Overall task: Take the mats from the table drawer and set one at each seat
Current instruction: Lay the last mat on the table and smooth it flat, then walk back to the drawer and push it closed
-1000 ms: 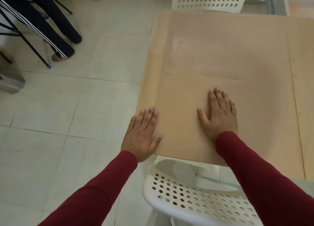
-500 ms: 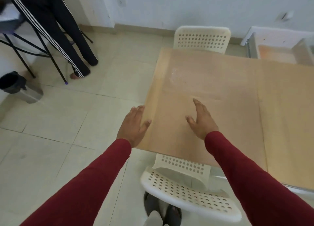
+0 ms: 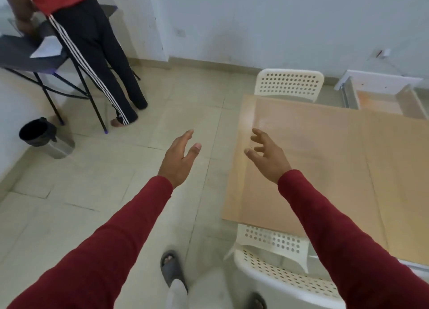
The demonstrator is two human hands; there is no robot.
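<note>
Now the mats (image 3: 301, 169) lie flat on the table (image 3: 394, 192), between the near chair (image 3: 278, 274) and the far chair (image 3: 289, 84). We raise our right hand (image 3: 267, 155) above them and our left hand (image 3: 180, 160) over the floor, fingers spread, holding nothing. Far right, the drawer (image 3: 380, 95) stands open.

Two hands show: the left hand (image 3: 180, 160) and the right hand (image 3: 267, 155). Two white perforated chairs stand at the tabletop (image 3: 394, 181): the far chair (image 3: 289, 84) and the near chair (image 3: 283, 269). At least two tan mats lie on it, their edges hard to separate: the far mat (image 3: 301, 127) and the near mat (image 3: 278, 204). One open drawer (image 3: 380, 95). One black bin (image 3: 38, 133).
</note>
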